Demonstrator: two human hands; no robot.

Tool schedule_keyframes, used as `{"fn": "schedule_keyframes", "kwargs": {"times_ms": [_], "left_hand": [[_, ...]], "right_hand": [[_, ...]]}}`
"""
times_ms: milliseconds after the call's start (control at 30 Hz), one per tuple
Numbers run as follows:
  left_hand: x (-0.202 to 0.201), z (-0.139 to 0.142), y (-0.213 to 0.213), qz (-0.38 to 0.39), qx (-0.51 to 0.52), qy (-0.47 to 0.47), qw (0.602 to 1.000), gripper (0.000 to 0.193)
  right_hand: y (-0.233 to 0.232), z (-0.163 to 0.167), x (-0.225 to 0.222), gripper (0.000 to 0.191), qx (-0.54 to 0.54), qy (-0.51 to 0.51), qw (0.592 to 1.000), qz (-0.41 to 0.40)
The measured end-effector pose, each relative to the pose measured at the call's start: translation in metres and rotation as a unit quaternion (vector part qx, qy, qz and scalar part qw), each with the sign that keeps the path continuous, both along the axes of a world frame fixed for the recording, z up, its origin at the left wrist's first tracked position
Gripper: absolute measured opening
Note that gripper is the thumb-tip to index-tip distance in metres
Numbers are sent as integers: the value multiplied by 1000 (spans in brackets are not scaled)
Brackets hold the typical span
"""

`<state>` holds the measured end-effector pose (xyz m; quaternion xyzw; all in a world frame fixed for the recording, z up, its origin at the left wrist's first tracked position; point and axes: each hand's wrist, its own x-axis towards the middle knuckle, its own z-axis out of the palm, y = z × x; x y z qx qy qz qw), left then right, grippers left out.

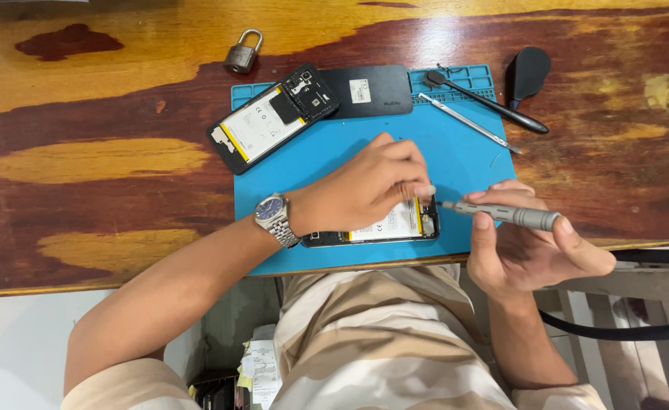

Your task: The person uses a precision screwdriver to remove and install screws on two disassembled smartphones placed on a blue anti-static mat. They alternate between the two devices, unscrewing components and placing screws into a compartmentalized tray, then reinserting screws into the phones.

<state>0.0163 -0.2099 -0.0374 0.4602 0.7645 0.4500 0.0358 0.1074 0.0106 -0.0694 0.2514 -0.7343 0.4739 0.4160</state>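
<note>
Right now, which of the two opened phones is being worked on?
The near phone, under the left hand; the other opened phone lies untouched at the mat's far corner.

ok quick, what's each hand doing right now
Left hand: fingers curled down onto the opened phone on the blue mat, holding it.
Right hand: closed around a grey screwdriver, tip at the phone's right end.

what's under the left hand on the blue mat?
An opened black phone with a white, yellow-edged battery lies on the blue silicone mat under the left hand. The hand covers the phone's upper part, so nothing there can be seen.
</note>
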Motion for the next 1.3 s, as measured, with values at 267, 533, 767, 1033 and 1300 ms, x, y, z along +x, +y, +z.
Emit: {"fn": "schedule_keyframes", "kwargs": {"times_ms": [267, 533, 767, 1033, 1300], "left_hand": [[7, 2, -6, -23, -42, 51, 998, 34], [7, 6, -6, -28, -57, 47, 997, 36], [8, 9, -6, -28, -64, 44, 997, 36], [8, 11, -7, -36, -65, 53, 996, 35], [7, 11, -9, -39, -60, 60, 996, 34]], "right_hand": [[-3, 8, -4, 69, 42, 8, 999, 27], [-1, 4, -6, 74, 65, 7, 997, 42], [-2, 6, -6, 79, 73, -1, 996, 56], [-1, 5, -7, 79, 79, 14, 995, 52], [-1, 11, -4, 82, 86, -20, 994, 63]]}}
